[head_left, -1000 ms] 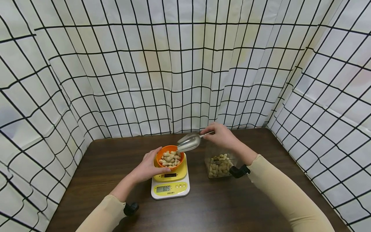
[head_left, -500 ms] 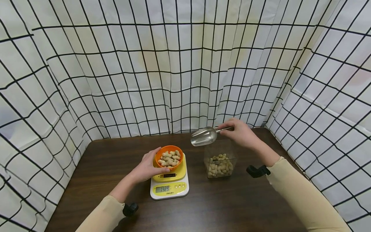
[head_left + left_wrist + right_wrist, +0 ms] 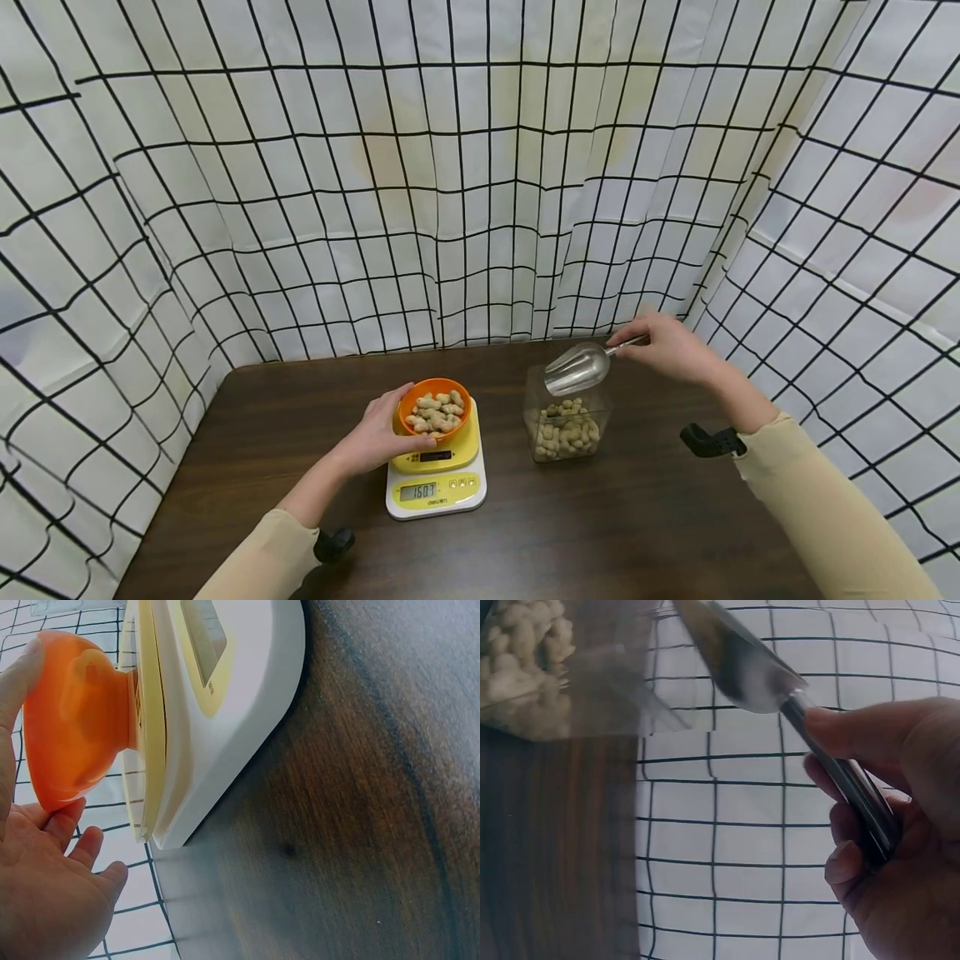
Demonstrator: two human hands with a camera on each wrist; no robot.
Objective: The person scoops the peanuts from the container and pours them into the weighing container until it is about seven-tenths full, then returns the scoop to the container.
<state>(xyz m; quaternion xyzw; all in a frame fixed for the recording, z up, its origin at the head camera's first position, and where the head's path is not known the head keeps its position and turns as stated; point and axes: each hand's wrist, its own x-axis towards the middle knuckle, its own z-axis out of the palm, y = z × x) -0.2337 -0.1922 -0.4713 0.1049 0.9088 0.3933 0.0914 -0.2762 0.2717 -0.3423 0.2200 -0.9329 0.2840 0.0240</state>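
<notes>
An orange bowl [image 3: 432, 386] filled with peanuts [image 3: 438, 412] stands on the yellow platform of a white kitchen scale [image 3: 465, 454]. My left hand [image 3: 377, 433] holds the bowl from the side, thumb at the near side and fingers at the far side. My right hand [image 3: 670, 347] grips the handle of a metal scoop [image 3: 579, 369], which looks empty in the head view. The scoop's mouth tilts down to the left over a clear box [image 3: 534, 388] partly filled with more peanuts. In the left wrist view, the bowl's underside [image 3: 79, 724] rests on the scale.
The dark wooden table [image 3: 300, 408] carries the scale on the left and the clear box to its right. White curtains with a black grid [image 3: 345, 208] enclose the back and both sides. Black straps [image 3: 708, 442] are worn on both wrists.
My right hand has carried the scoop rightward from the bowl's rim to over the clear box. The scale's displayed number has risen. My left hand stays at the bowl.
</notes>
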